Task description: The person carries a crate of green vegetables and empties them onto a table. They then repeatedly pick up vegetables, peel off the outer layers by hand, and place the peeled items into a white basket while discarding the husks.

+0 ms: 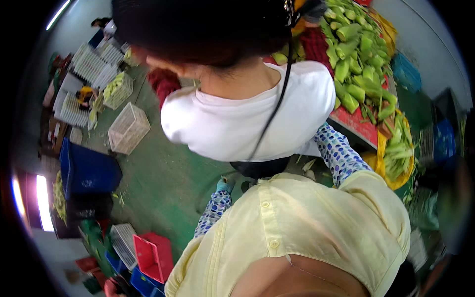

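Observation:
My left hand (225, 185), in a teal glove below a blue-spotted sleeve, hangs low over the green floor. Its fingers are too small and blurred to make out, and nothing shows plainly in it. My right arm, in the same spotted sleeve (340, 152), reaches forward beside a co-worker in a white shirt (247, 121). That person's body hides my right hand. Ahead on the right, a heap of green vegetables that look like corn ears in husks (363, 69) covers a red-topped table (357, 127). Nearest to my right arm are the co-worker's shirt and this table.
A yellow bag of pale green trimmings (397, 153) stands beside the table. Left lie a white crate (129, 129), a filled white crate (118, 91) and a large blue bin (89, 168). A red crate (153, 256) sits behind left. The co-worker blocks the way ahead.

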`<state>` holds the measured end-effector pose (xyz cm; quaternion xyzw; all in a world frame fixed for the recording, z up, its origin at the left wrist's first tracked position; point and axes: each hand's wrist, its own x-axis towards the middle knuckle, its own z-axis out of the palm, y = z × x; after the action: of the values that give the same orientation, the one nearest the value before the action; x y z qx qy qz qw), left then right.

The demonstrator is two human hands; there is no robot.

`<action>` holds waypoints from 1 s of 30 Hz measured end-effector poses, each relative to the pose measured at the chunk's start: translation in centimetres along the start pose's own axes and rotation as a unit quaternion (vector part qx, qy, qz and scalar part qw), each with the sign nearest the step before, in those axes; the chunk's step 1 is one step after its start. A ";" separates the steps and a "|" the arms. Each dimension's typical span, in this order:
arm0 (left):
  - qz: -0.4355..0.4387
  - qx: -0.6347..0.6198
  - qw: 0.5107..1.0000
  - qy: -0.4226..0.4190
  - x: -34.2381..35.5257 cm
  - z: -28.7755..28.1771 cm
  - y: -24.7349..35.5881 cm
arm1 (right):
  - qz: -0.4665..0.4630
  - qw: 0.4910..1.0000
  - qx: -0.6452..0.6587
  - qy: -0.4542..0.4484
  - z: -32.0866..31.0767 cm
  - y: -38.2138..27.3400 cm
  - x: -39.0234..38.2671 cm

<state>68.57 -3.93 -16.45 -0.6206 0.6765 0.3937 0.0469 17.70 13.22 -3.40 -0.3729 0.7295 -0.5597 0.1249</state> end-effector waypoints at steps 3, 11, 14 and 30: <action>-0.005 0.022 1.000 -0.006 0.4 -2.4 -3.6 | 0.035 0.999 -0.017 0.016 4.3 -0.4 -3.5; -0.010 0.061 0.998 0.005 0.4 -4.7 -8.0 | 0.020 0.994 -0.092 0.059 11.5 0.6 -3.6; -0.061 0.049 0.997 0.015 -1.6 -2.9 -11.8 | 0.073 0.979 -0.168 -0.086 11.5 -7.6 -6.8; -0.069 -0.005 0.996 0.063 0.3 2.7 -1.5 | 0.039 0.938 -0.082 -0.334 3.4 -4.1 -0.1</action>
<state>68.65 -2.44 -19.20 -0.6898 0.6317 0.3526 0.0284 21.47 10.45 -0.89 -0.5183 0.7033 -0.3360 0.3520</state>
